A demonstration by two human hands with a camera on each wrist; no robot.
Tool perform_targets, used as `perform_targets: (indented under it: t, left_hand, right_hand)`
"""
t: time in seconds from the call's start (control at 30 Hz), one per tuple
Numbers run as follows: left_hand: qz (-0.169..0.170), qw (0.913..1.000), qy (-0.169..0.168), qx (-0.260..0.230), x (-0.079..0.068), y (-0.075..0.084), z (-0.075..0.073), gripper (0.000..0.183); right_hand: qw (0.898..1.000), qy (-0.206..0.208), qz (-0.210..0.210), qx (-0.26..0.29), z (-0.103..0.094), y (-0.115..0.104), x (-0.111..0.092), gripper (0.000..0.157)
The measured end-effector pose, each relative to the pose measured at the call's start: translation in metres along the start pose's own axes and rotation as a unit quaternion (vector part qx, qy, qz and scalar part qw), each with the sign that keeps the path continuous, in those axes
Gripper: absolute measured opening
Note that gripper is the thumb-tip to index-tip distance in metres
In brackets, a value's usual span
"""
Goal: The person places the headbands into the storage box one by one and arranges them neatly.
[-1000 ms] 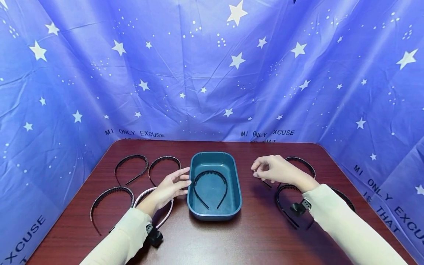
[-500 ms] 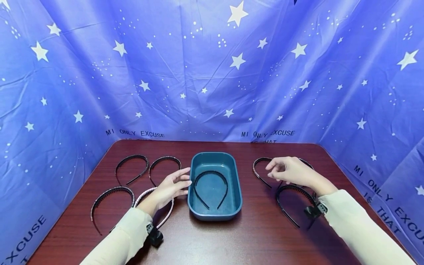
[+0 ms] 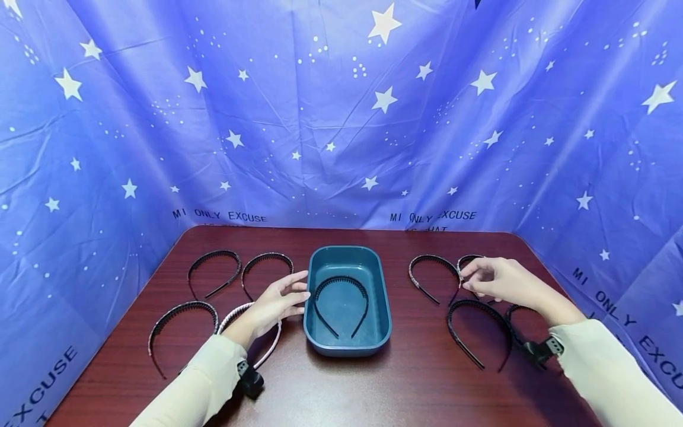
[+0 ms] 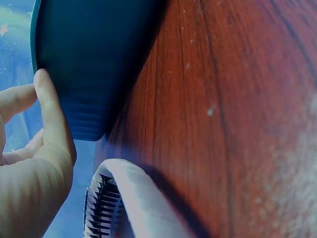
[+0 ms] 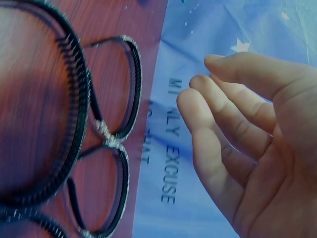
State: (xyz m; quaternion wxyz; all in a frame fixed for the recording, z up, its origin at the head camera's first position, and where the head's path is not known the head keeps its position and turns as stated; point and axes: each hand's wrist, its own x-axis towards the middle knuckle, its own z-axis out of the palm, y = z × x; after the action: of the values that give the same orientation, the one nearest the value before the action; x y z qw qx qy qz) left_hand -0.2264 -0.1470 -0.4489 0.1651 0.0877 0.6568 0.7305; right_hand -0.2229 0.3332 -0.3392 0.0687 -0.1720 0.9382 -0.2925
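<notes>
My left hand (image 3: 272, 307) is at the left side of a teal plastic bin (image 3: 348, 351). In the left wrist view, its thumb meets the bin's outer wall near the rim. A black toothed headband (image 3: 341, 279) lies inside the bin. Under my left wrist is a pale pink headband (image 4: 143, 198) with black teeth. My right hand (image 3: 501, 281) hovers over the right-hand headbands, fingers loosely bent and nothing between them. It overlaps a patterned headband (image 3: 469, 257) at the back. A second patterned headband (image 3: 432, 257) lies left of that, and a black one (image 3: 478, 302) lies in front.
Left of the bin lie more dark headbands: two at the back, a nearer one (image 3: 184, 303) in front. Another headband (image 3: 514, 308) is partly under my right wrist. The brown table (image 3: 341, 397) ends at a blue star-printed curtain (image 3: 331, 107).
My right hand has moved right, away from the bin, uncovering the back patterned headband, which lies on the table. My left hand stays at the bin's side.
</notes>
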Motion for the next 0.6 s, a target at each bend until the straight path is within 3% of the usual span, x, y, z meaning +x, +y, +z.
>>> perform_targets:
  t: [0.27,0.6]
  left_hand:
    - [-0.001,1.0000,-0.001,0.004,0.000,0.001,0.000,0.067]
    - [-0.002,1.0000,-0.002,0.007,-0.002,0.001,0.000,0.067]
  right_hand:
    - [1.000,0.021,-0.001,-0.020,-0.010,0.018,-0.019,0.020]
    - [0.999,0.028,0.020,0.000,-0.010,0.039,-0.032,0.022]
